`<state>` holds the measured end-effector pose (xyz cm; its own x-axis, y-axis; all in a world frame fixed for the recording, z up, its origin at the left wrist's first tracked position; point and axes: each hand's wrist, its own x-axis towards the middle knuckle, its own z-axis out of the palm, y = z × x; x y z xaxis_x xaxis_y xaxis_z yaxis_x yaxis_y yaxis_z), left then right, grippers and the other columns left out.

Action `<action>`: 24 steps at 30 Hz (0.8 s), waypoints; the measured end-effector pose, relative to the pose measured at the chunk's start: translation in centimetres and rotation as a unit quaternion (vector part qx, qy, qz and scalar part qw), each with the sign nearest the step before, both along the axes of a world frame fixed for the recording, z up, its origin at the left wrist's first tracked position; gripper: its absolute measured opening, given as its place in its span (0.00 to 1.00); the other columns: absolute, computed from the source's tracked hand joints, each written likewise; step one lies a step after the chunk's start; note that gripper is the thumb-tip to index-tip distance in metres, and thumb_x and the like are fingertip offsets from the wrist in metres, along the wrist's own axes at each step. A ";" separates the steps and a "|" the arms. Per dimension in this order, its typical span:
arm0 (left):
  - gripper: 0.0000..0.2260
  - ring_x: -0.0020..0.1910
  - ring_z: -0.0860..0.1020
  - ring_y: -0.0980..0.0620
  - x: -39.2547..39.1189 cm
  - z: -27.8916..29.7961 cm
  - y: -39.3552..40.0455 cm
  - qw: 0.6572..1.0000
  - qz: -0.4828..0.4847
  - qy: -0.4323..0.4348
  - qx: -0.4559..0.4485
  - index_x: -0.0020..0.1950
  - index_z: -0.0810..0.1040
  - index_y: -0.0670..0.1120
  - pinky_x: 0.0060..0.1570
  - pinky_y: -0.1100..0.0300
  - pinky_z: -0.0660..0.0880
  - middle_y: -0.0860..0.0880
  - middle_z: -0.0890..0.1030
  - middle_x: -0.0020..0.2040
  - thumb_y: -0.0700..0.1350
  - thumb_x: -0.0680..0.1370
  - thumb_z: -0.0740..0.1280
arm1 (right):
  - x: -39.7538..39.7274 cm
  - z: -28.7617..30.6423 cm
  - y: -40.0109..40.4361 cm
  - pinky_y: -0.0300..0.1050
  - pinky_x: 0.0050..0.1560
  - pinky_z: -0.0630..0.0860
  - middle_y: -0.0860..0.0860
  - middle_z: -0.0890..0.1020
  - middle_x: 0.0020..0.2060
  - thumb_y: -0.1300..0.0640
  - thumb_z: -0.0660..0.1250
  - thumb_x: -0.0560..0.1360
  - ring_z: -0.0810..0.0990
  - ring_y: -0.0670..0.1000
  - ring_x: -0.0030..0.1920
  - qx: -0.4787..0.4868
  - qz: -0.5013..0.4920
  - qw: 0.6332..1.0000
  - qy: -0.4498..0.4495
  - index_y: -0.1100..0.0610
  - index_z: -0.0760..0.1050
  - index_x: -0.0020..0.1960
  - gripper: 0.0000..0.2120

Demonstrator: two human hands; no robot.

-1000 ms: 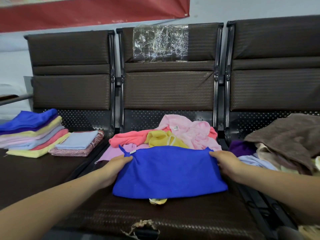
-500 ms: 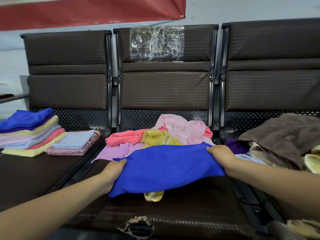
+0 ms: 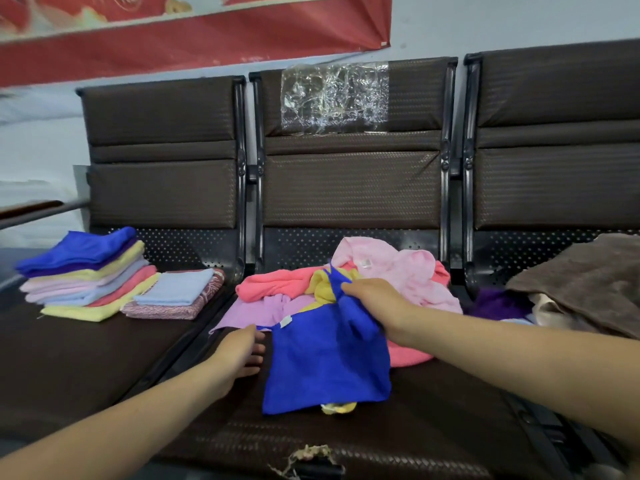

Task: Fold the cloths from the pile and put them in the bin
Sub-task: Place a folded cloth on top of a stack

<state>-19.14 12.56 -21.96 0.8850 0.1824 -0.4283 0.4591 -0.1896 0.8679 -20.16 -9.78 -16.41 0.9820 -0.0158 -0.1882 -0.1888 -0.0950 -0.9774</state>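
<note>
A blue cloth [image 3: 322, 365] lies on the middle seat [image 3: 433, 420], partly folded over. My right hand [image 3: 377, 299] grips its right edge, lifted and carried over toward the left. My left hand [image 3: 242, 351] rests on the seat at the cloth's left edge, fingers straight, by the corner with the white tag. Behind the blue cloth lies the pile of unfolded cloths [image 3: 391, 271]: pink, coral, yellow and lilac. A yellow cloth [image 3: 337, 407] peeks out under the blue one's front edge. No bin is in view.
A stack of folded cloths [image 3: 86, 271] sits on the left seat, with a light blue cloth on a patterned one [image 3: 173, 296] beside it. A brown towel [image 3: 581, 278] and other cloths heap on the right seat. The middle seat's front edge is torn [image 3: 304, 459].
My right hand has swung the blue cloth's right edge up and over to the left. My left hand has let go of the left corner and now lies flat beside it.
</note>
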 end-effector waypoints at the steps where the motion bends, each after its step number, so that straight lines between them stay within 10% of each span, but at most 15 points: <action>1: 0.17 0.38 0.75 0.48 -0.1 0.2 -0.1 1.000 -0.006 0.003 -0.003 0.53 0.76 0.40 0.36 0.58 0.72 0.43 0.77 0.43 0.50 0.83 0.52 | -0.1 -0.1 1.2 0.41 0.32 0.66 0.52 0.75 0.29 0.59 0.60 0.79 0.71 0.49 0.29 -0.004 0.045 0.999 0.014 0.56 0.69 0.36 0.13; 6: 0.18 0.34 0.77 0.48 -0.5 0.6 -1.0 0.994 -0.087 0.057 -0.036 0.51 0.74 0.41 0.29 0.62 0.75 0.42 0.80 0.41 0.54 0.83 0.52 | 0.4 -0.8 4.1 0.38 0.30 0.73 0.53 0.80 0.38 0.52 0.56 0.81 0.79 0.49 0.31 -0.023 0.216 0.972 0.086 0.56 0.70 0.59 0.11; 16: 0.15 0.27 0.69 0.54 1.2 -0.3 -4.0 0.984 -0.141 0.040 0.098 0.42 0.71 0.45 0.25 0.65 0.63 0.48 0.72 0.33 0.57 0.75 0.68 | 3.3 -1.4 -2.2 0.37 0.24 0.64 0.52 0.76 0.26 0.63 0.61 0.76 0.71 0.49 0.23 -0.125 -0.040 0.991 0.011 0.60 0.75 0.41 0.06; 21: 0.22 0.33 0.72 0.49 1.8 -0.5 -4.5 0.932 -0.196 -0.103 0.286 0.29 0.63 0.47 0.37 0.57 0.65 0.49 0.70 0.28 0.56 0.75 0.69 | 2.4 -2.7 -4.1 0.38 0.28 0.66 0.54 0.76 0.33 0.55 0.61 0.77 0.72 0.50 0.27 -0.153 0.034 0.985 0.075 0.59 0.71 0.45 0.07; 24: 0.21 0.32 0.69 0.48 1.8 -1.2 -3.8 0.957 -0.180 -0.124 0.192 0.29 0.63 0.48 0.38 0.58 0.64 0.49 0.68 0.27 0.50 0.75 0.70 | 1.6 -3.2 -4.4 0.39 0.30 0.70 0.54 0.76 0.38 0.44 0.64 0.77 0.74 0.50 0.31 -0.189 0.096 0.973 0.092 0.58 0.71 0.49 0.16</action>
